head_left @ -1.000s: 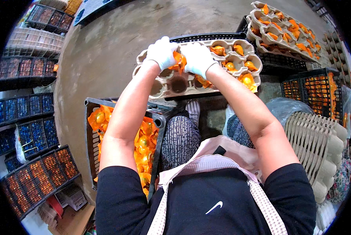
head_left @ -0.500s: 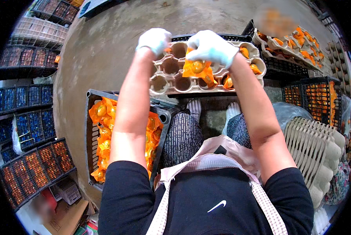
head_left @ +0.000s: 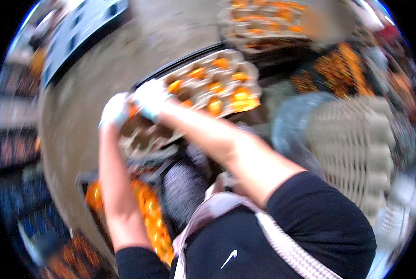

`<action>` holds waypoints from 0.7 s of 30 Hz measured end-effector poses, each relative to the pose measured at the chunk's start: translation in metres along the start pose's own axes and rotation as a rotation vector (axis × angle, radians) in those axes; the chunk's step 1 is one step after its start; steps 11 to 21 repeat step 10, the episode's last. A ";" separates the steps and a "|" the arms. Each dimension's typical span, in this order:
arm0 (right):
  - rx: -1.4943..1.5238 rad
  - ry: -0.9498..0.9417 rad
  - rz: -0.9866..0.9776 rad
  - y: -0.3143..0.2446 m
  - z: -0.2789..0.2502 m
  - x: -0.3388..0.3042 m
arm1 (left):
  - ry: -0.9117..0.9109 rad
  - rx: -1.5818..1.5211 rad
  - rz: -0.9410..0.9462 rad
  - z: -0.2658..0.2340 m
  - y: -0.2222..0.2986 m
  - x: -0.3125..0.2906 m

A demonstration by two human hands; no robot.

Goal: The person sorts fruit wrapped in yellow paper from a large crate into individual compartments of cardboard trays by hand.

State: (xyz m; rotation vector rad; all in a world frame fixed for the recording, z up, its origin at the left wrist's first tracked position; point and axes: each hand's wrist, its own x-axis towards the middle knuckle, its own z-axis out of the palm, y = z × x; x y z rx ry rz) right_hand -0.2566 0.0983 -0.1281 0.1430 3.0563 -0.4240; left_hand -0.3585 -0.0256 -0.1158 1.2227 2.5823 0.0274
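My left hand (head_left: 116, 110), in a white glove, is at the left end of a grey moulded-pulp tray (head_left: 201, 100). Beside it, my right hand (head_left: 152, 100), gloved the same way, is over the tray's left part. A bit of orange wrapper (head_left: 132, 110) shows between the two hands; which of them holds it, if either, I cannot make out. Motion smears the fingers of both. Round pieces in orange wrappers (head_left: 215, 106) sit in several cups toward the right, while cups near my hands look bare. The tray rests on a dark crate (head_left: 184, 61).
Below my left forearm stands a dark crate (head_left: 81, 179) of orange-wrapped pieces. Another filled tray (head_left: 264, 35) lies at the far right. Nested pulp trays (head_left: 349, 144) and clear plastic (head_left: 298, 121) are to my right. Stacked crates (head_left: 17, 149) line the left side.
The view has turned, and everything is blurred. My right hand, earlier over the tray's middle with an orange-wrapped piece, is now close to my left hand at the tray's left end.
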 end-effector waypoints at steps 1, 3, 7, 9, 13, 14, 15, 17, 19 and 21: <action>0.003 -0.002 -0.010 -0.001 0.016 0.014 | 0.110 0.060 0.045 0.012 -0.013 0.004; 0.056 -0.037 -0.013 -0.002 0.039 0.020 | 0.063 -0.052 -0.071 0.032 -0.020 0.002; 0.099 0.169 0.140 0.009 0.078 0.019 | 0.190 0.189 -0.109 0.064 -0.025 0.023; 0.180 0.139 0.187 0.013 0.088 0.031 | 0.111 0.140 -0.197 0.066 -0.028 0.031; 0.225 0.095 0.221 0.012 0.090 0.040 | 0.064 0.112 -0.226 0.065 -0.027 0.035; 0.225 0.095 0.221 0.012 0.090 0.040 | 0.064 0.112 -0.226 0.065 -0.027 0.035; 0.225 0.095 0.221 0.012 0.090 0.040 | 0.064 0.112 -0.226 0.065 -0.027 0.035; 0.225 0.095 0.221 0.012 0.090 0.040 | 0.064 0.112 -0.226 0.065 -0.027 0.035; 0.225 0.095 0.221 0.012 0.090 0.040 | 0.064 0.112 -0.226 0.065 -0.027 0.035; 0.225 0.095 0.221 0.012 0.090 0.040 | 0.064 0.112 -0.226 0.065 -0.027 0.035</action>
